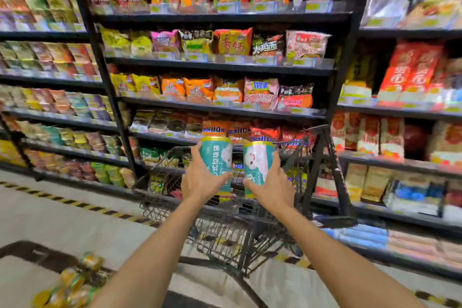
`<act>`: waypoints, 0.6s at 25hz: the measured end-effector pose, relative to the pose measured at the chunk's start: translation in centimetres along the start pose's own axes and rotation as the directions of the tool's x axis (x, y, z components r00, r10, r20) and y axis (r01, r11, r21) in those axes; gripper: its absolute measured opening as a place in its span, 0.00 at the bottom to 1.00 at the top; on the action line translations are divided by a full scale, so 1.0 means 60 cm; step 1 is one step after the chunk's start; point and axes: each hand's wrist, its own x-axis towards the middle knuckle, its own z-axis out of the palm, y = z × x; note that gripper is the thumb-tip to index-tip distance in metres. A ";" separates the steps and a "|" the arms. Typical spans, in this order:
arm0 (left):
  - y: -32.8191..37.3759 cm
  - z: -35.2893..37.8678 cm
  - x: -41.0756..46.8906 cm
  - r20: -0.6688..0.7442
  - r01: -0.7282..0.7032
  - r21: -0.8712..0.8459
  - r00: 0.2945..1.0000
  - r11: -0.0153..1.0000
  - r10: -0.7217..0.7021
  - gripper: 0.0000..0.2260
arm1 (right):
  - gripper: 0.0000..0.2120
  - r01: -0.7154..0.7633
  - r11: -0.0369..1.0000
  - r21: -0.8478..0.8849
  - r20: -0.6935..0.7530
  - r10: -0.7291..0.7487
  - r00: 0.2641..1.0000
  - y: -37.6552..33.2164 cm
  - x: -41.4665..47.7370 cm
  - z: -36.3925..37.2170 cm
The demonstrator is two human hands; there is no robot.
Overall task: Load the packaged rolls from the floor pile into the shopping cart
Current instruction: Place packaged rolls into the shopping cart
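Two arms outstretched; left hand [197,182] fingers around left roll [217,155], right hand [272,185] fingers around right roll [257,160].

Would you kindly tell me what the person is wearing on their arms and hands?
The left hand and right hand are bare, without gloves, and no ring is visible. The left forearm and right forearm are bare down to the frame's lower edge, with no sleeve, watch or bracelet in view.

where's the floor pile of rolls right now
In the head view the floor pile lies in the bottom left corner, to the left of the shopping cart and nearer the camera than it.
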 end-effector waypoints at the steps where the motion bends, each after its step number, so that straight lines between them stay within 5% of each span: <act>1: 0.006 0.025 0.022 0.014 0.012 0.007 1.000 1.000 -0.012 0.41 | 0.51 -0.009 1.000 0.005 0.010 0.009 1.000 0.012 0.033 0.007; 15: -0.110 0.284 0.255 0.304 0.142 0.254 0.927 0.957 -0.219 0.42 | 0.51 -0.326 0.945 -0.033 0.312 0.319 0.895 0.137 0.261 0.237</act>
